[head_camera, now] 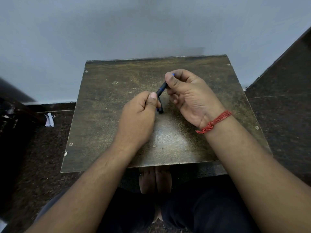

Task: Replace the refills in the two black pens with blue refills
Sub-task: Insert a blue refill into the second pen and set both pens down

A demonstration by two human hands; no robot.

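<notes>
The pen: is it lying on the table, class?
No. The pen is held above the table between the left hand and the right hand.

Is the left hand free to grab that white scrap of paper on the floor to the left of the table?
Probably not as things stand. The left hand is closed on a black pen piece, and the paper scrap lies on the floor below the table edge. It would need to put the piece down first.

Black pen [161, 88] looking like matt plastic with a thin glossy blue ring. Table [117, 101] top showing worn, scratched wood-like board, dull sheen at 6 o'clock. Wrist thread [214, 121] looking like twisted red cotton. Wall [117, 27] reading as smooth matt paint.
</notes>
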